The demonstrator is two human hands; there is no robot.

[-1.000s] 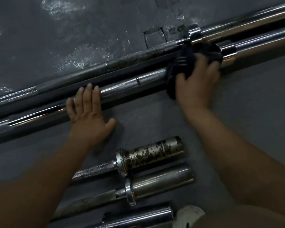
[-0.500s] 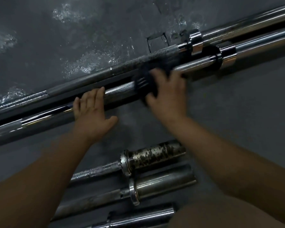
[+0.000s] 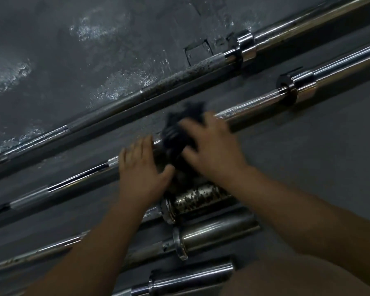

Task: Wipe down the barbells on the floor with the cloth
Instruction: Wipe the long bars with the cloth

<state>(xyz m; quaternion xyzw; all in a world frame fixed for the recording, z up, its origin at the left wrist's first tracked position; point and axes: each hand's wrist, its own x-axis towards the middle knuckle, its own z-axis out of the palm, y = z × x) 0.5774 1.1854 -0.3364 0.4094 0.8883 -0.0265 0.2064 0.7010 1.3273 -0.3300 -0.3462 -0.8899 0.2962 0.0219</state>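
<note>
Floor (image 3: 308, 167) of dark grey matting fills the view and carries every bar; beyond the fingertips its surface is scuffed and shows pale glossy patches.

Far barbell (image 3: 179, 76) lies well beyond the fingertips of both hands and runs diagonally. Its shaft is pitted with rust up to a bright collar (image 3: 245, 48).

Near barbell (image 3: 254, 107), parallel to the first and apart from it, passes directly under the fingers of both hands. Its chrome shaft is knurled on the side past the right fingers, as far as a shoulder ring (image 3: 297, 87), and banded dark and bright on the side past the left fingers.

Three shorter bar ends lie on the wrist side of the hands, stacked towards the viewer: a rusted sleeve (image 3: 201, 197) just behind the left thumb and partly covered by both wrists, a grey sleeve (image 3: 218, 232) next, and a chrome sleeve (image 3: 192, 278) nearest.

Right hand (image 3: 214, 152) holds the cloth against the near barbell, fingers bent over the top of it and thumb on its near side. Motion blur hides how tightly they close.

Left hand (image 3: 140, 171) rests flat on the same shaft, fingers (image 3: 137, 150) straight and together, thumb spread towards the right hand, gripping nothing.

Cloth (image 3: 174, 135), dark and bunched, sits on the near barbell between the left fingertips and the right palm, touching both hands.
</note>
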